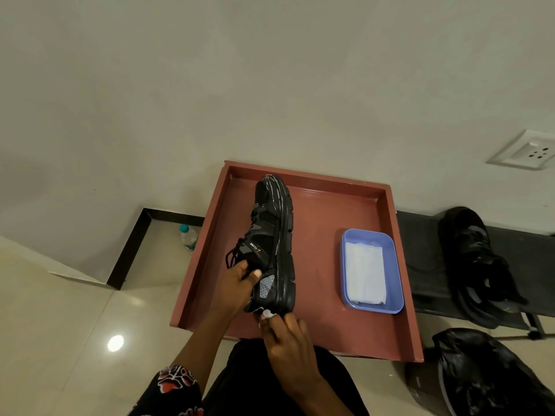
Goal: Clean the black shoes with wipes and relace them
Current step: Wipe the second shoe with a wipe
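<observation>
A black shoe (271,235) is held on its side over the red-brown tray (330,211), sole facing right, toe pointing away. My left hand (237,283) grips it at the collar near the heel, thumb on the side panel. My right hand (285,334) pinches a small white wipe (267,313) against the heel end of the shoe. Loose black laces hang at the shoe's left side. A blue plastic tub (396,265) on the tray's right holds folded white wipes (365,274). The second black shoe (474,259) lies on a dark bench to the right.
A black plastic bag (480,373) sits on the floor at lower right. A small water bottle (188,237) stands on the floor left of the tray. A wall socket (528,150) is at upper right. The dark bench (420,250) abuts the tray's right edge.
</observation>
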